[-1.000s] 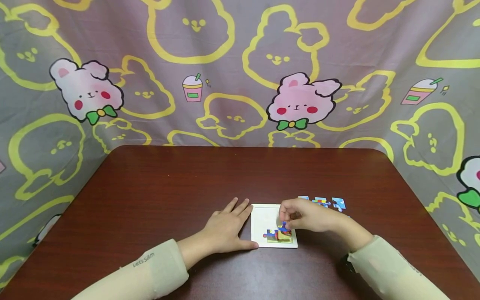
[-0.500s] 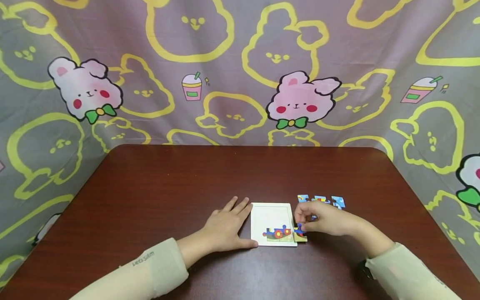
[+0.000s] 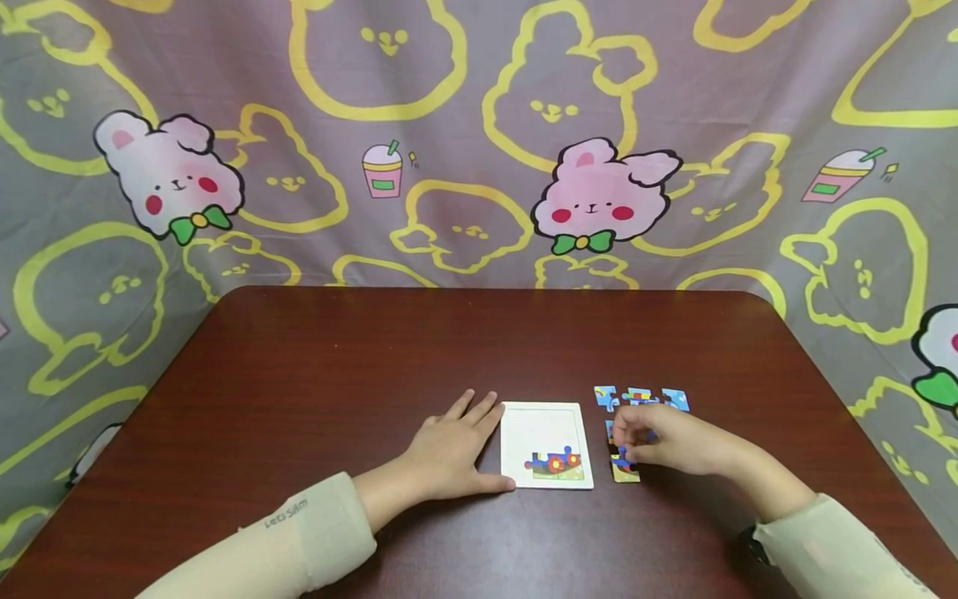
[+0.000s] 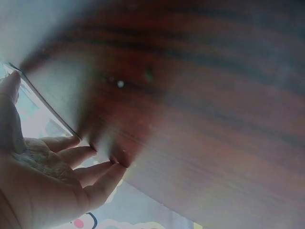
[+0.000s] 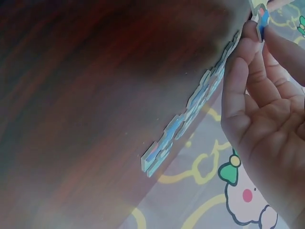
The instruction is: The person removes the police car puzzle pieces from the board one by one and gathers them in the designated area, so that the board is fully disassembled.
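Note:
A white square puzzle board (image 3: 516, 424) lies on the table in the head view, with two joined jigsaw pieces (image 3: 557, 466) in its lower right corner. Spread on the table, my left hand (image 3: 452, 449) touches the board's left edge with thumb and fingertips; the left wrist view shows its fingers (image 4: 102, 183) extended. Right of the board, my right hand (image 3: 669, 437) pinches a blue, red and yellow jigsaw piece (image 3: 626, 472) between thumb and fingers. That jigsaw piece (image 5: 262, 26) appears tilted up on edge in the right wrist view.
Several loose jigsaw pieces (image 3: 604, 397) lie beyond and partly under my right hand. Seen from the right wrist, these loose pieces (image 5: 167, 138) form a low row on the brown table (image 3: 337, 349). A patterned curtain (image 3: 449, 125) hangs behind the table.
The right hand has drawn the pinched piece off the board's lower right area, rightwards to the table beside the loose pieces. My left hand stays at the board's edge.

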{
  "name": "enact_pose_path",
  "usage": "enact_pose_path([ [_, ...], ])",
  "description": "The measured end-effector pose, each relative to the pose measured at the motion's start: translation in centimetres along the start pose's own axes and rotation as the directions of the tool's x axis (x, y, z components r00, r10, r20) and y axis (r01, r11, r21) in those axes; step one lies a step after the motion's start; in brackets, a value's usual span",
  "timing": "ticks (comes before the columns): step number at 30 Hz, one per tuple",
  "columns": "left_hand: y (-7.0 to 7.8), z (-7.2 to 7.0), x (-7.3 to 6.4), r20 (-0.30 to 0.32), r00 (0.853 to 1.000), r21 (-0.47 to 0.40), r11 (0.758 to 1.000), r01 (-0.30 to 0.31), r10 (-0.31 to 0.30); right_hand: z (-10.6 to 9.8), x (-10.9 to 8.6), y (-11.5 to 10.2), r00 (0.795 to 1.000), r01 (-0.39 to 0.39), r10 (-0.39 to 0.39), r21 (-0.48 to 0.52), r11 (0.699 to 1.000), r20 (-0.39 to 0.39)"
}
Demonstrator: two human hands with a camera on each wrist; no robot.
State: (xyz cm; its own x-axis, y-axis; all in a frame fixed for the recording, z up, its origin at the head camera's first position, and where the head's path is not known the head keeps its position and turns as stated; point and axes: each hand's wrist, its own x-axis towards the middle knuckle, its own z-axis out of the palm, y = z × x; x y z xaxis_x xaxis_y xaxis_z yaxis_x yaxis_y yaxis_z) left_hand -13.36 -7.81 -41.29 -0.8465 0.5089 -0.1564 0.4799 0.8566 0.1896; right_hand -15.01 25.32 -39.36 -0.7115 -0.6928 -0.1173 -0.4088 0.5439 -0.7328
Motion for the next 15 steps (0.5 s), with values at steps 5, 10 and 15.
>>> enact_pose_path([
  [5,-0.04,0.03,0.06,0.001,1.000,-0.007,1.000,0.003,-0.003,-0.01,-0.18,-0.06,1.000,-0.011,0.010,-0.061,0.998,-0.008],
  [10,-0.04,0.08,0.10,-0.001,1.000,-0.009,1.000,0.004,-0.004,-0.03,-0.31,-0.29,0.999,-0.038,0.036,-0.125,0.991,-0.022],
  [15,-0.02,0.19,0.09,-0.004,1.000,-0.012,1.000,0.003,-0.003,0.05,-0.34,-0.41,0.999,-0.035,0.029,-0.160,0.987,-0.038],
])
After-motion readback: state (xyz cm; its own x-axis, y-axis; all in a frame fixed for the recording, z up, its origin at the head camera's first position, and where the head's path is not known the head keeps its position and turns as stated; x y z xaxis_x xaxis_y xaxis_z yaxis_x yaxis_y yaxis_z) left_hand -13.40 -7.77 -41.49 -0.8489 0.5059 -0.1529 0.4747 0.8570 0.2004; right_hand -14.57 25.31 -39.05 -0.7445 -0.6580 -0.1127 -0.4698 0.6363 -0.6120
